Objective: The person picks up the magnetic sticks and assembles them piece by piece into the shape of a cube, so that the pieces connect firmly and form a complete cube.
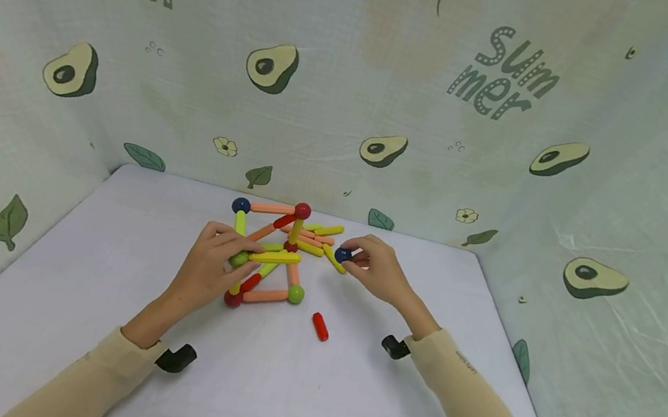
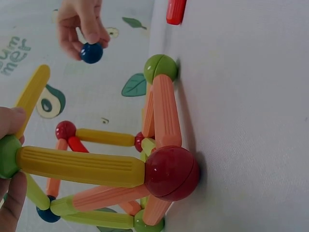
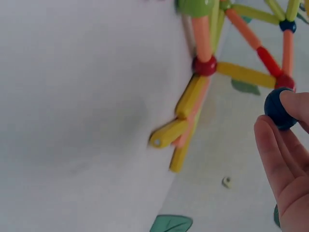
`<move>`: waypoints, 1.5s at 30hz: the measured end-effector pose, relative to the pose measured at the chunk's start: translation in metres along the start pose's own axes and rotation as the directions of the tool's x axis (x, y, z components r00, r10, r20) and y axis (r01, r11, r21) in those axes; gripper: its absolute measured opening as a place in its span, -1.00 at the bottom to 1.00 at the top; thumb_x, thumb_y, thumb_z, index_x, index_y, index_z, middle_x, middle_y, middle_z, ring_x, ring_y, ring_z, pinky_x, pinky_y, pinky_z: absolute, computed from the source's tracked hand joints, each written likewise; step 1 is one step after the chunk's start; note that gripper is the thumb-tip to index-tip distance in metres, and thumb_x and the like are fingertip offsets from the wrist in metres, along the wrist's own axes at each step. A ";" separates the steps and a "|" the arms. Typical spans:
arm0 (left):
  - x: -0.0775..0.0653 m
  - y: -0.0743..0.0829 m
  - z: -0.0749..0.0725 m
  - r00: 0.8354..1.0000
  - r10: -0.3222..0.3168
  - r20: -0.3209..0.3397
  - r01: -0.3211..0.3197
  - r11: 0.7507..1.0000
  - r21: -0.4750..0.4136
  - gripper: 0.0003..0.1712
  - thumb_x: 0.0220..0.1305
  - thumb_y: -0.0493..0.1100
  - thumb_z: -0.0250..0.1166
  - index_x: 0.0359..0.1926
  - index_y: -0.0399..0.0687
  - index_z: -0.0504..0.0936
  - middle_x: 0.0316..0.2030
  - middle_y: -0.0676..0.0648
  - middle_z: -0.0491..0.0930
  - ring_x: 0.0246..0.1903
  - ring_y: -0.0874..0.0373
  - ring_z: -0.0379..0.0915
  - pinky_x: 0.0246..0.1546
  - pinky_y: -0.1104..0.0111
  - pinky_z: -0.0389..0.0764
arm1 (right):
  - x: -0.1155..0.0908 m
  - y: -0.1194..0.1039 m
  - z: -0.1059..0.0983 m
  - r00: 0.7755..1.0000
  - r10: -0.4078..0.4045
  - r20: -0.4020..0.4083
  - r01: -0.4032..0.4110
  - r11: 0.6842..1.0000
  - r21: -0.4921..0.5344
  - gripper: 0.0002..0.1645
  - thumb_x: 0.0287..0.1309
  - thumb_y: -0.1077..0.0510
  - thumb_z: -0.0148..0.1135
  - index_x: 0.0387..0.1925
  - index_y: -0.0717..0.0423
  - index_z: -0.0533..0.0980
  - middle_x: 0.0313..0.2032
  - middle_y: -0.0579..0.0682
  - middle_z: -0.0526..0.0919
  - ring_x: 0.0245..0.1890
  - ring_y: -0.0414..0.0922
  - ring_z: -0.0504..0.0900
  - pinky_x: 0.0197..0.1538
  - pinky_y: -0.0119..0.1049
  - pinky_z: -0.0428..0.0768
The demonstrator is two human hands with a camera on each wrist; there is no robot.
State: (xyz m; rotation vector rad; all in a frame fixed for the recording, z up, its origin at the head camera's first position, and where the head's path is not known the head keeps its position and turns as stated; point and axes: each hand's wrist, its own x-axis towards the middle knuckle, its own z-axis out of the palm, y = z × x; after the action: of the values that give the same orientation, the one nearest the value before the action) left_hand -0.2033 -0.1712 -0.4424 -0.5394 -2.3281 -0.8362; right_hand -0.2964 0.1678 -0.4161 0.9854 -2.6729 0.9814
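A frame of coloured rods and balls stands on the table. My left hand [image 1: 208,265] pinches the green ball [image 2: 7,157] at its near upper corner. From that ball a yellow rod [image 1: 275,257] sticks out to the right with a free end; another yellow rod [image 2: 79,166] runs down to a dark red ball [image 2: 172,173]. To the right of the frame, my right hand [image 1: 381,274] holds a dark blue ball [image 3: 279,108] between thumb and fingers, raised above the table. At the frame's far corners sit another blue ball [image 1: 240,205] and a red ball [image 1: 303,211].
Several loose yellow and salmon rods [image 3: 168,133] lie behind and right of the frame. A short red rod [image 1: 320,327] lies on the white table [image 1: 343,399] in front. A printed cloth [image 1: 323,112] hangs behind and at both sides.
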 end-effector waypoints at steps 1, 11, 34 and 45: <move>0.000 0.000 0.000 1.000 0.002 -0.003 -0.002 1.000 0.000 -0.59 0.11 -0.21 0.68 0.01 -0.02 0.83 -0.14 -0.07 0.77 0.07 -0.02 0.34 -0.10 0.13 0.54 | 0.001 -0.008 0.002 1.000 -0.018 0.004 0.018 1.000 0.022 -0.61 0.28 0.28 0.50 0.12 0.12 0.67 -0.01 0.03 0.70 -0.10 -0.05 0.77 0.03 -0.16 0.77; -0.001 -0.002 0.001 1.000 0.006 -0.001 -0.006 1.000 -0.006 -0.59 0.12 -0.20 0.68 0.02 -0.01 0.82 -0.13 -0.06 0.78 0.08 -0.02 0.34 -0.07 0.12 0.52 | 0.002 -0.051 0.018 0.993 -0.112 0.034 0.106 0.982 0.157 -0.54 0.29 0.28 0.50 0.19 0.16 0.63 0.06 0.02 0.70 -0.07 -0.01 0.78 0.03 -0.17 0.77; 0.048 0.012 -0.001 0.886 0.293 0.358 -0.346 0.933 0.094 -0.47 0.36 -0.09 0.51 0.33 0.25 0.70 -0.06 0.07 0.78 0.02 0.05 0.50 -0.06 0.21 0.65 | 0.003 -0.062 0.023 0.994 -0.107 0.007 0.104 0.980 0.168 -0.55 0.28 0.26 0.50 0.19 0.14 0.65 0.07 -0.01 0.71 -0.06 -0.12 0.78 0.03 -0.33 0.74; 0.048 0.011 0.004 0.879 0.292 0.377 -0.333 0.942 0.047 -0.50 0.45 -0.03 0.42 0.37 0.25 0.66 0.03 -0.03 0.76 0.08 0.00 0.61 0.03 0.14 0.73 | -0.005 -0.055 0.020 0.998 -0.061 0.019 0.059 0.990 0.126 -0.47 0.30 0.22 0.51 0.27 0.15 0.62 0.08 0.01 0.73 -0.07 -0.10 0.77 0.04 -0.26 0.75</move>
State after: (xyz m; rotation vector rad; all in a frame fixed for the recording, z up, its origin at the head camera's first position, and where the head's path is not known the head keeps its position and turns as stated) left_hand -0.2345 -0.1523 -0.4085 -1.0680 -2.4992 -0.4789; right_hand -0.2568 0.1265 -0.4037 1.1004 -2.6098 1.1446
